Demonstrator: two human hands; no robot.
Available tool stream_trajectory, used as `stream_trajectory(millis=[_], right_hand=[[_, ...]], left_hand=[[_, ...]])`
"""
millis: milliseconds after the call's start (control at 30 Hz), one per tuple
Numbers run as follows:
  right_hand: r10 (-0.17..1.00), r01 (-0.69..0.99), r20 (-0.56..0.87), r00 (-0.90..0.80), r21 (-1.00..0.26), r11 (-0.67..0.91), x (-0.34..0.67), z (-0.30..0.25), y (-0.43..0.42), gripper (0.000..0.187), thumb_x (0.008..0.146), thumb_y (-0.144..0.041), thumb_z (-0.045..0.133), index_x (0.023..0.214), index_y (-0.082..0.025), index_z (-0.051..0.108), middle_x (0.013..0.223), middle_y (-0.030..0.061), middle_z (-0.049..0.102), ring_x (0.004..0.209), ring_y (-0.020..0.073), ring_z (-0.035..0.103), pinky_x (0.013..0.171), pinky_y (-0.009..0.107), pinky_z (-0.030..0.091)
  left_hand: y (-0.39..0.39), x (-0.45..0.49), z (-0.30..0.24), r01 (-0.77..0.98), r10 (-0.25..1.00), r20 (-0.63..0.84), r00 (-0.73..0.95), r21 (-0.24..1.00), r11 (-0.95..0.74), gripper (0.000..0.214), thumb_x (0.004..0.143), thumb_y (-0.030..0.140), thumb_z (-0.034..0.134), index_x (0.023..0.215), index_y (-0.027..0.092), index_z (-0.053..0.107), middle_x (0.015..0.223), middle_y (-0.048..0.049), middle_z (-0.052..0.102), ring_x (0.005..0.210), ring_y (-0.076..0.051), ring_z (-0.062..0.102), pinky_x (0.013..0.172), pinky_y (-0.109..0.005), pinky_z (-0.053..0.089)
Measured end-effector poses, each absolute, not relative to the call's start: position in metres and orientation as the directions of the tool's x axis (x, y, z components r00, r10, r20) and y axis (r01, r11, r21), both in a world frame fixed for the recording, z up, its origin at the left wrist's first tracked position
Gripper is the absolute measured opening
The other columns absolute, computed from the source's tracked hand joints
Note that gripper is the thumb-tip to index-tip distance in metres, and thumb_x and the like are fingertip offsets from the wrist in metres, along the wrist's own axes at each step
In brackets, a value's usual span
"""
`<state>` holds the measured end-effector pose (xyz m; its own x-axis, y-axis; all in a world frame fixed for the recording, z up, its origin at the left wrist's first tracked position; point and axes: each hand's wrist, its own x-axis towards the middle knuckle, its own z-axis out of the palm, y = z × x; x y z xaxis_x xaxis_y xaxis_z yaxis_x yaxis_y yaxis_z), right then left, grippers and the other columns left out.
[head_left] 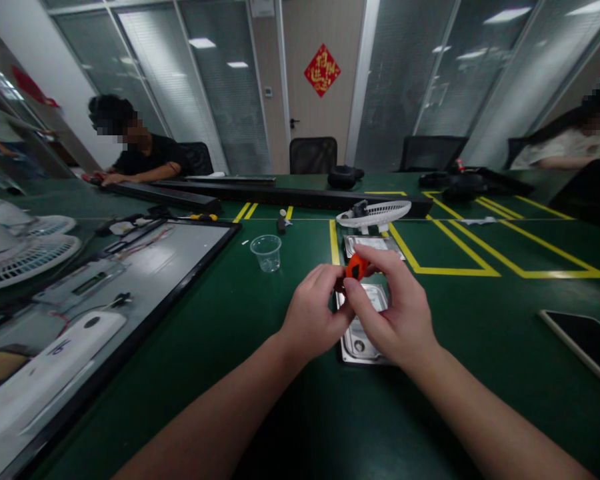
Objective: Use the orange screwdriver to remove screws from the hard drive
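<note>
My right hand (397,310) pinches a small orange and black tool handle (357,267), which looks like a screwdriver's, between thumb and fingers. Its shaft end is hidden. Close against it, my left hand (316,310) is closed in a pinch at the handle's lower left. What those left fingers grip is covered. Below both hands lies a silver hard drive (359,343), partly hidden by them. Another hard drive (370,247) lies just beyond my right fingers.
Left of my hands stands a clear plastic cup (266,253). A large framed panel (180,260) with electronics fills the left side. Behind the drives rests a white fan grille (375,213). A phone (587,340) lies far right. Other people sit across the table.
</note>
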<state>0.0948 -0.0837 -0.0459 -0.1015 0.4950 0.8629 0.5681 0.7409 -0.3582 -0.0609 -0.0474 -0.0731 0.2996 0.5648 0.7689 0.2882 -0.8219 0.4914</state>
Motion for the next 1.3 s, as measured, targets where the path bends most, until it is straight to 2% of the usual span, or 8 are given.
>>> stream_trajectory(millis=[233, 433, 567, 767, 900, 1033, 1133, 1300], right_hand=[[0.519, 0.568, 0.846, -0.119, -0.370, 0.735, 0.0955, -0.0487, -0.0840, 0.054, 0.099, -0.014, 0.063, 0.151, -0.026, 0.054, 0.129, 0.0089, 0.071, 0.108, 0.0244, 0.069, 0.097, 0.044, 0.060], [0.499, 0.587, 0.860, -0.107, -0.351, 0.730, 0.0945, -0.0487, -0.0813, 0.052, 0.097, -0.014, 0.068, 0.147, -0.025, 0.058, 0.118, 0.0072, 0.070, 0.102, 0.0230, 0.068, 0.092, 0.042, 0.060], [0.492, 0.587, 0.864, -0.105, -0.345, 0.732, 0.0948, -0.0472, -0.0823, 0.049, 0.097, -0.015, 0.070, 0.144, -0.025, 0.059, 0.114, 0.0064, 0.069, 0.101, 0.0224, 0.067, 0.091, 0.041, 0.059], [0.527, 0.560, 0.839, -0.134, -0.375, 0.739, 0.0948, -0.0483, -0.0856, 0.054, 0.099, -0.015, 0.064, 0.152, -0.025, 0.054, 0.131, 0.0093, 0.070, 0.110, 0.0233, 0.069, 0.099, 0.042, 0.059], [0.521, 0.569, 0.846, -0.117, -0.372, 0.733, 0.0948, -0.0495, -0.0844, 0.052, 0.099, -0.014, 0.064, 0.150, -0.025, 0.056, 0.127, 0.0086, 0.071, 0.108, 0.0228, 0.069, 0.097, 0.042, 0.059], [0.511, 0.580, 0.854, -0.100, -0.367, 0.727, 0.0951, -0.0487, -0.0834, 0.050, 0.097, -0.015, 0.069, 0.145, -0.025, 0.058, 0.118, 0.0074, 0.070, 0.102, 0.0224, 0.068, 0.092, 0.042, 0.059], [0.507, 0.583, 0.857, -0.094, -0.366, 0.726, 0.0952, -0.0474, -0.0832, 0.049, 0.096, -0.016, 0.070, 0.143, -0.024, 0.060, 0.115, 0.0070, 0.069, 0.100, 0.0225, 0.067, 0.091, 0.042, 0.059], [0.515, 0.565, 0.848, -0.127, -0.365, 0.740, 0.0960, -0.0477, -0.0841, 0.055, 0.099, -0.017, 0.066, 0.151, -0.026, 0.055, 0.128, 0.0094, 0.071, 0.108, 0.0247, 0.068, 0.097, 0.045, 0.059]], left_hand=[[-0.0475, -0.0599, -0.0730, 0.298, 0.566, 0.763, 0.312, 0.488, -0.821, 0.005, 0.097, 0.018, 0.060, 0.102, 0.020, 0.059, 0.092, -0.0052, 0.066, 0.085, -0.020, 0.062, 0.076, -0.033, 0.049], [-0.0475, -0.0601, -0.0755, 0.305, 0.590, 0.762, 0.265, 0.515, -0.801, 0.026, 0.088, 0.015, 0.070, 0.111, 0.020, 0.059, 0.100, -0.0047, 0.068, 0.087, -0.019, 0.063, 0.078, -0.032, 0.051], [-0.0470, -0.0606, -0.0750, 0.306, 0.589, 0.756, 0.287, 0.510, -0.804, 0.018, 0.089, 0.013, 0.066, 0.103, 0.021, 0.058, 0.096, -0.0040, 0.067, 0.087, -0.020, 0.063, 0.078, -0.032, 0.051], [-0.0459, -0.0604, -0.0738, 0.293, 0.567, 0.756, 0.327, 0.489, -0.822, 0.005, 0.097, 0.018, 0.060, 0.098, 0.021, 0.056, 0.094, -0.0046, 0.065, 0.085, -0.020, 0.061, 0.075, -0.033, 0.049], [-0.0468, -0.0594, -0.0744, 0.296, 0.560, 0.772, 0.301, 0.482, -0.825, 0.007, 0.095, 0.018, 0.061, 0.099, 0.021, 0.056, 0.092, -0.0044, 0.065, 0.084, -0.019, 0.061, 0.074, -0.033, 0.049], [-0.0481, -0.0594, -0.0749, 0.294, 0.576, 0.781, 0.243, 0.507, -0.810, 0.023, 0.089, 0.016, 0.067, 0.110, 0.020, 0.058, 0.097, -0.0040, 0.067, 0.084, -0.019, 0.062, 0.075, -0.032, 0.051], [-0.0484, -0.0601, -0.0743, 0.293, 0.584, 0.771, 0.253, 0.514, -0.806, 0.020, 0.090, 0.015, 0.065, 0.107, 0.021, 0.058, 0.095, -0.0030, 0.067, 0.084, -0.018, 0.062, 0.075, -0.031, 0.051], [-0.0483, -0.0603, -0.0719, 0.277, 0.573, 0.763, 0.300, 0.506, -0.817, 0.013, 0.096, 0.017, 0.062, 0.107, 0.021, 0.059, 0.097, -0.0044, 0.068, 0.086, -0.019, 0.063, 0.077, -0.031, 0.050]])
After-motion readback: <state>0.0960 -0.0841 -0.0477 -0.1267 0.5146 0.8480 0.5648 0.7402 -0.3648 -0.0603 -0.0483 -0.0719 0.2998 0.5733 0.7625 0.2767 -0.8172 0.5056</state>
